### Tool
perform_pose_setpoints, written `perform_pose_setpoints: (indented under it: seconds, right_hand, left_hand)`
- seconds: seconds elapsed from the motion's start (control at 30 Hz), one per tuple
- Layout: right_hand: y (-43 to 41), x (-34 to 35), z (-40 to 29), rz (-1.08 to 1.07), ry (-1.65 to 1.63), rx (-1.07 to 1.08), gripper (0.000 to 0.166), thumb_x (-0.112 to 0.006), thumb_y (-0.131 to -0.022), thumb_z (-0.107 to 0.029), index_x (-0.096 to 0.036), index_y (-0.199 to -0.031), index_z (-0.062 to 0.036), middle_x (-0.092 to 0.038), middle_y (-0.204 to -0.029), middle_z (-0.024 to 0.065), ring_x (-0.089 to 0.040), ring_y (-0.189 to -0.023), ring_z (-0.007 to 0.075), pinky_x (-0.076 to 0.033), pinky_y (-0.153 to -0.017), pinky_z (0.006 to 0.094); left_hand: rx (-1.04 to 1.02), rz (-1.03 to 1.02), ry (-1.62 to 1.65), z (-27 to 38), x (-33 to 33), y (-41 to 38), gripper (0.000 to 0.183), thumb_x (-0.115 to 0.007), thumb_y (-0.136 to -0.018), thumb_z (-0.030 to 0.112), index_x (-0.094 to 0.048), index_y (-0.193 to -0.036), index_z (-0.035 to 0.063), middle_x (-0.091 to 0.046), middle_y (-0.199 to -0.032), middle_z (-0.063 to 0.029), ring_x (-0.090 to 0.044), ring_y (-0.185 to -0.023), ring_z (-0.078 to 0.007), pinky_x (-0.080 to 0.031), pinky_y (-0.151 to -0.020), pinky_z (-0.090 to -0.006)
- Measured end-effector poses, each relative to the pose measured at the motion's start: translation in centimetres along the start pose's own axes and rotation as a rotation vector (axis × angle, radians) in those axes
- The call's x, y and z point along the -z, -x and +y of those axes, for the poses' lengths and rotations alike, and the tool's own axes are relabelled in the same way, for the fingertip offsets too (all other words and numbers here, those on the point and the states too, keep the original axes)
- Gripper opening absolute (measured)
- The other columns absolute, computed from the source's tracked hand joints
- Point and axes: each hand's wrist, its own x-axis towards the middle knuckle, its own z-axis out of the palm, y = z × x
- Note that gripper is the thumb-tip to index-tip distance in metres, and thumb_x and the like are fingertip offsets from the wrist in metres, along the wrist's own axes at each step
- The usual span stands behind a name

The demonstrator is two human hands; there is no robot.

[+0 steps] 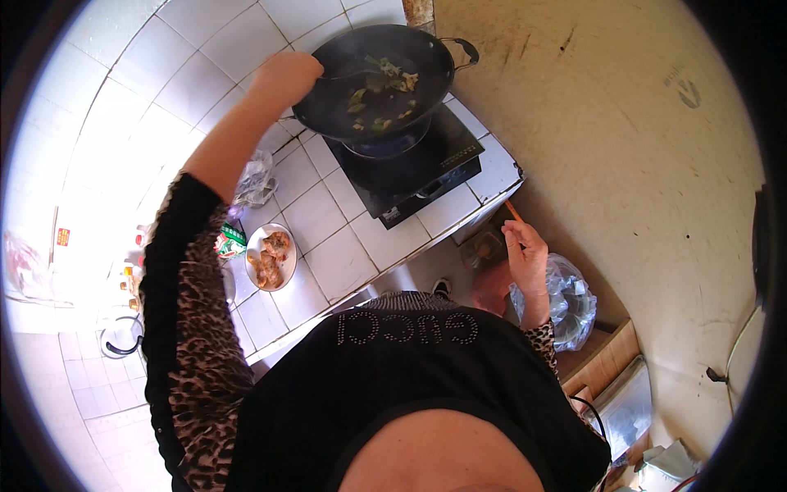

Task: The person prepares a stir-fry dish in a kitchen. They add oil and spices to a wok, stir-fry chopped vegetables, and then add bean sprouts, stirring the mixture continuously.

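My left hand [286, 77] grips the handle end of a dark cooking utensil [350, 75] at the left rim of a black two-handled wok [335, 117]. The utensil reaches in among pieces of green vegetable and pale food [393, 75], and a faint haze hangs over them. The wok stands tilted on a black induction cooktop [424, 172]. My right hand [527, 255] is held off the counter's right front corner, fingers loosely bent, with nothing visible in it. Just beyond its fingertips is a thin orange stick-like thing [514, 211], partly hidden.
A plate [251, 270] of browned meat pieces [270, 264] rests on the white tiled counter [332, 246], beside a green packet [230, 241] and a clear plastic bag [255, 181]. A bag-lined bin [562, 301] stands below my right hand. A bare wall [590, 141] rises on the right.
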Motion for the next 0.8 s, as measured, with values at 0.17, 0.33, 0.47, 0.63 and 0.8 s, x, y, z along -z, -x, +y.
perform_pose_setpoints:
  seconds: [0.17,0.33,0.47,0.63,0.8]
  right_hand:
    - [0.1,0.2,0.4,-0.005,0.076,0.014,0.015,-0.052,-0.083,-0.004,-0.056,-0.096,0.0024,-0.061,-0.085,0.0083,-0.059,-0.078,0.0120,-0.045,-0.071,0.0227]
    - [-0.5,-0.6,-0.1,-0.025,0.043,0.028,0.015,-0.052,-0.083,-0.004,-0.057,-0.095,0.0019,-0.061,-0.085,0.0082,-0.058,-0.077,0.0119,-0.045,-0.070,0.0227]
    - [-0.9,-1.0,-0.7,-0.040,0.036,0.036,0.014,-0.052,-0.083,-0.004,-0.057,-0.095,0.0017,-0.061,-0.084,0.0081,-0.058,-0.077,0.0119,-0.045,-0.070,0.0227]
    - [-0.8,-1.2,-1.0,-0.058,0.036,0.018,0.014,-0.052,-0.082,-0.003,-0.057,-0.094,0.0022,-0.061,-0.084,0.0082,-0.058,-0.077,0.0120,-0.045,-0.070,0.0226]
    - [-0.6,-0.8,-0.2,-0.037,0.062,-0.007,0.014,-0.052,-0.083,-0.003,-0.057,-0.095,0.0022,-0.061,-0.084,0.0080,-0.058,-0.077,0.0115,-0.045,-0.070,0.0225]
  left_hand:
    - [-0.079,-0.066,-0.099,-3.3,5.9,4.3,0.014,-0.054,-0.069,0.009,-0.063,-0.076,0.0177,-0.061,-0.080,-0.0049,-0.060,-0.077,-0.0250,-0.048,-0.060,-0.0355]
    - [-0.168,0.071,-0.077,-3.7,2.5,3.9,0.021,-0.053,-0.070,0.005,-0.064,-0.083,0.0165,-0.061,-0.080,-0.0061,-0.059,-0.076,-0.0256,-0.047,-0.061,-0.0362]
    - [0.025,0.017,-0.017,-1.5,-0.8,0.4,0.022,-0.052,-0.071,0.007,-0.063,-0.086,0.0174,-0.060,-0.080,-0.0070,-0.059,-0.079,-0.0264,-0.048,-0.063,-0.0372]
    - [-0.025,0.135,0.051,1.4,-1.1,-0.2,0.018,-0.049,-0.073,0.010,-0.064,-0.080,0.0179,-0.062,-0.082,-0.0026,-0.060,-0.081,-0.0240,-0.049,-0.061,-0.0356]
    - [-0.130,0.005,0.085,-0.4,6.6,4.0,0.020,-0.055,-0.070,0.009,-0.063,-0.087,0.0161,-0.061,-0.082,-0.0043,-0.057,-0.080,-0.0241,-0.046,-0.067,-0.0356]
